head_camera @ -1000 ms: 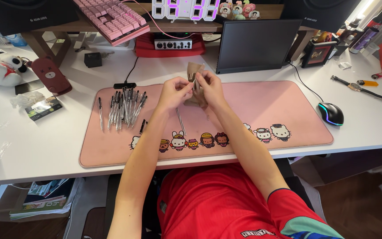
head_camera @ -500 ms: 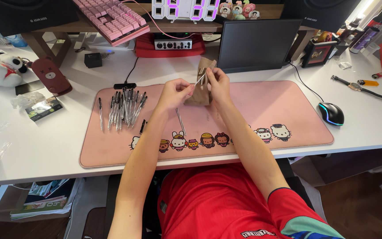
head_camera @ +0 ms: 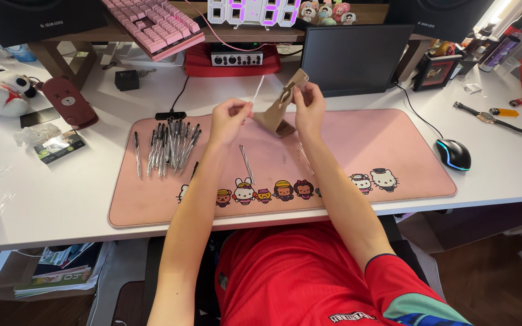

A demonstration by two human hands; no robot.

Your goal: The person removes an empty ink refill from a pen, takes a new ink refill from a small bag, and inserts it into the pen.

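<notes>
My right hand (head_camera: pixel 309 107) holds a crumpled brown paper bag (head_camera: pixel 280 108) up over the pink desk mat (head_camera: pixel 394 145). Beside the bag, my left hand (head_camera: pixel 229 119) pinches a thin white pen refill (head_camera: pixel 257 90) that sticks up and to the right, its upper end free. A row of several dark pens (head_camera: pixel 169 146) lies on the mat's left part. One thin refill (head_camera: pixel 246 162) rests on the mat below my hands.
A black tablet screen (head_camera: pixel 353 57) stands behind the mat. A mouse (head_camera: pixel 452 153) sits to the right, a wristwatch (head_camera: pixel 484 116) farther right. A pink keyboard (head_camera: pixel 155 25), a plush toy (head_camera: pixel 4 93) and a dark red case (head_camera: pixel 70 101) are at the left.
My left hand has drawn away leftward from the bag, pulling a thin refill out. The bag has been lifted slightly higher.
</notes>
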